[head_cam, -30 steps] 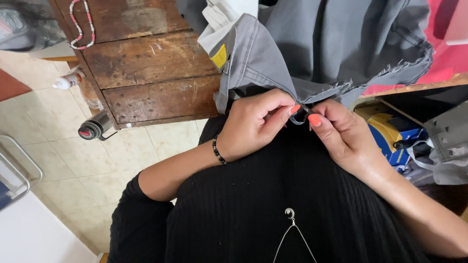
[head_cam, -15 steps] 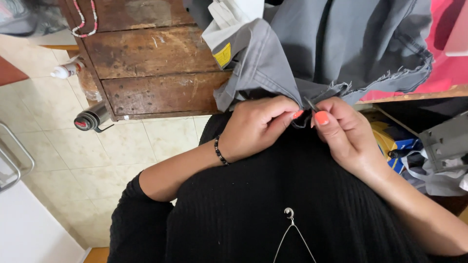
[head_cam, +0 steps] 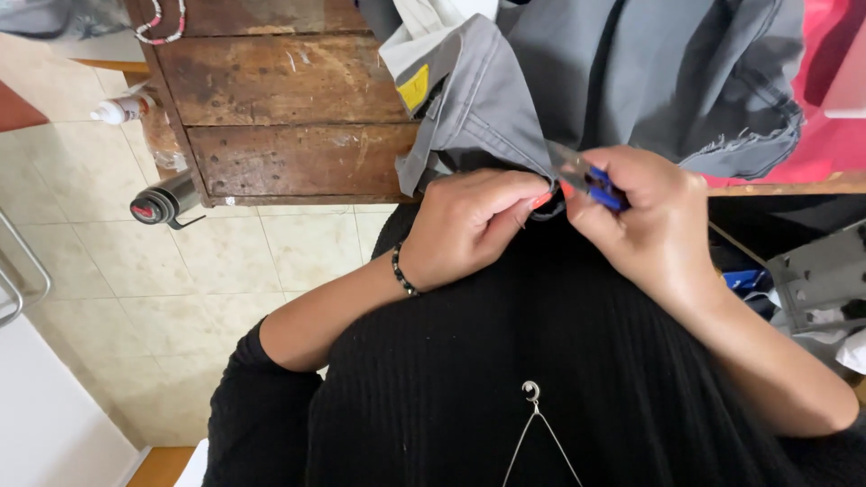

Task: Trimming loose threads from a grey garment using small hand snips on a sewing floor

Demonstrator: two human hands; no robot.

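A grey garment (head_cam: pixel 622 81) hangs over the edge of a worn wooden surface (head_cam: pixel 280 108) and reaches down to the person's chest, where both hands meet at its lower hem. The left hand (head_cam: pixel 474 225) is curled shut, thumb and forefinger pinching a fold of the grey cloth just below a seam; a dark beaded bracelet (head_cam: pixel 403 270) sits on its wrist. The right hand (head_cam: pixel 645 221) is closed around a small pair of snips with blue handles (head_cam: pixel 600 188), whose metal blades point left at the pinched fold, touching or nearly touching it; whether the blades are parted cannot be told. A yellow label (head_cam: pixel 414 88), roughly square, is sewn on the inner side of the garment near a strip of white lining (head_cam: pixel 424 27), up and to the left of the hands. The garment's right edge is frayed (head_cam: pixel 753 144) and lies against pink cloth (head_cam: pixel 830 54). On the tiled floor (head_cam: pixel 135 298) beside the wooden surface lies a dark cylindrical flask (head_cam: pixel 161 202) with a red mark on its cap; above it stands a small white bottle (head_cam: pixel 122 108), its contents not visible. A string of beads (head_cam: pixel 161 22) lies at the top left of the wood. A thin pendant chain (head_cam: pixel 532 406) hangs over the black ribbed sweater (head_cam: pixel 505 379).
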